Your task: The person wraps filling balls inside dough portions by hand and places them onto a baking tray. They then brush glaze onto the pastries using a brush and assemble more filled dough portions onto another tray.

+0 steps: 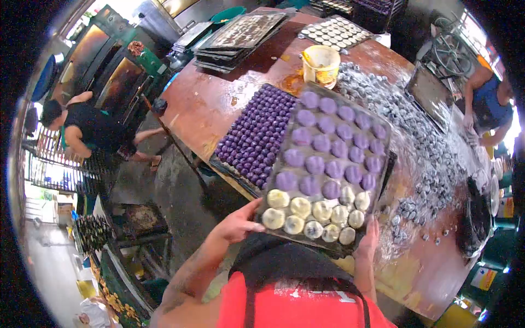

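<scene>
A dark baking tray (309,240) is held in front of my body, tilted, with a hand at each side. Flat purple dough rounds (339,148) fill most of it in rows, and pale yellow rounds (301,207) fill the rows nearest me. My left hand (241,221) grips its near left corner, thumb on top. At the near right corner, my right hand (369,238) holds the side; its fingers are partly hidden. Just beyond and left, a tray packed with small dark purple balls (254,134) lies on the table, partly covered by the held tray.
Flour-dusted dark pieces (421,147) spread over the right of the brown table (199,104). A yellowish bucket (321,65), stacked trays (240,38) and a tray of pale rounds (334,33) stand behind. One person (93,128) bends at left; another (488,104) works at right.
</scene>
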Available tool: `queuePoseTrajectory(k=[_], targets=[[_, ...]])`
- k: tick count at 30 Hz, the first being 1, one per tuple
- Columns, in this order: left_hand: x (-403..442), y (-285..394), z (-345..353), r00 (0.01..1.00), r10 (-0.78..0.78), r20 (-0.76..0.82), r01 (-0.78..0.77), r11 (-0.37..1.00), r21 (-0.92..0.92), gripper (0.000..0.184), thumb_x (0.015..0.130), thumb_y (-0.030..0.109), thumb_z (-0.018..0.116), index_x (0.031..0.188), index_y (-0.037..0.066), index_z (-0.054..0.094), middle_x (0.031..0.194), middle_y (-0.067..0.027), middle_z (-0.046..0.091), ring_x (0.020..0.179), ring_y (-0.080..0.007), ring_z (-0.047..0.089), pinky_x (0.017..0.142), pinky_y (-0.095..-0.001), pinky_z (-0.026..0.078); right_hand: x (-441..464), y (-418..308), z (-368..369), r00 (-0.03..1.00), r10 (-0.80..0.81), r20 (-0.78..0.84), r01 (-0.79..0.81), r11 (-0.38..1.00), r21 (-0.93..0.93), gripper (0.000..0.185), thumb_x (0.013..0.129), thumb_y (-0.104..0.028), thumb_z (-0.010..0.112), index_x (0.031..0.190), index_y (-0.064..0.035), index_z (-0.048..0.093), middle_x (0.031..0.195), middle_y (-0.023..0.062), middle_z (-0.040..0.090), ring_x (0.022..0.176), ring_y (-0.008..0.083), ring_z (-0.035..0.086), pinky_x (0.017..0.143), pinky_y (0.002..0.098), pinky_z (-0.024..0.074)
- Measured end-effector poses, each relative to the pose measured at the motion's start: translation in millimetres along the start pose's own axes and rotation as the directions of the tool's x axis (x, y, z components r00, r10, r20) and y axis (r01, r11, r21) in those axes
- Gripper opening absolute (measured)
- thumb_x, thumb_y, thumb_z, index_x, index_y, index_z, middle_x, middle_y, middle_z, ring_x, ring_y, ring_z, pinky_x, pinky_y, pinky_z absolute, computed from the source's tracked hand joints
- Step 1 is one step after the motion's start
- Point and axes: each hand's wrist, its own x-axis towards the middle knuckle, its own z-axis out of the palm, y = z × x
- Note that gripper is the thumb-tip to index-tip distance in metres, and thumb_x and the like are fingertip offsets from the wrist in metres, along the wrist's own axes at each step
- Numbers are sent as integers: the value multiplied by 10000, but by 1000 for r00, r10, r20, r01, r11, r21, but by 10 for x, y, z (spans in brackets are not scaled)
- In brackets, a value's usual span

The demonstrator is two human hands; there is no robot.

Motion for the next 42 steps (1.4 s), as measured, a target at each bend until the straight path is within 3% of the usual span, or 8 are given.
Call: queuePoseTrajectory(k=[8,15,21,28,33,36,37,42], targets=[[-931,237,-1106,828,340,-447,-480,841,-249,840,660,-54,570,1470,24,361,1377,-181,528,1233,-346,555,1045,-457,469,-398,-828,2210,737,61,673,387,779,-493,456,967,-394,561,1192,-1,608,1156,178,656,1082,277,601,968,364,445],[-843,813,-2520,759,411,-505,-617,702,-356,817,661,-32,594,1447,57,390,1318,-164,562,1187,-332,586,949,-429,555,1190,-2145,4116,480,-687,546,810,109,-576,368,802,-167,658,1111,32,641,1037,272,676,940,411,674,834,463,527],[-380,1132,-3020,770,315,-555,-609,624,-489,810,693,-75,577,1439,197,413,1367,-128,526,1216,-344,564,958,-501,545,2493,-2384,4908,713,-149,685,566,-454,-688,429,758,-145,645,1176,-55,684,1097,230,686,1009,351,673,909,412,526],[289,1032,-3352,818,270,-507,-554,604,-573,818,757,-133,549,1452,258,369,1418,-105,472,1262,-336,524,1018,-512,500,3003,-2182,4920,870,-30,492,447,-372,-813,354,761,-114,626,1089,-11,709,1071,210,703,1017,331,671,872,403,524],[496,930,-3921,747,48,-663,-141,986,-87,722,777,-119,591,1439,85,389,1375,-124,495,1168,-278,562,998,-388,468,3224,-2171,4918,887,96,453,457,-33,-889,421,753,-344,687,978,11,714,902,154,707,792,263,693,645,391,557],[616,1365,-3867,491,615,-617,-180,765,618,661,804,-95,588,1424,60,418,1347,-120,479,1196,-241,502,996,-368,435,3234,-2076,4899,943,-81,323,333,263,-906,423,775,-355,670,985,11,703,828,135,698,747,241,691,591,369,552],[758,1543,-3767,517,596,-614,-306,799,517,634,807,-92,584,1405,60,434,1347,-123,465,1233,-246,467,1024,-379,411,3374,-2018,4832,939,-88,333,344,300,-890,418,798,-359,645,986,11,691,785,118,694,683,242,685,585,357,550],[1669,2595,-2456,724,681,110,-539,459,707,296,827,-1,612,1122,10,624,1083,-133,641,1063,-273,614,921,-366,472,3375,-2196,4757,889,-241,391,428,127,-895,373,818,-346,618,864,17,690,740,141,688,621,229,682,574,350,544]])
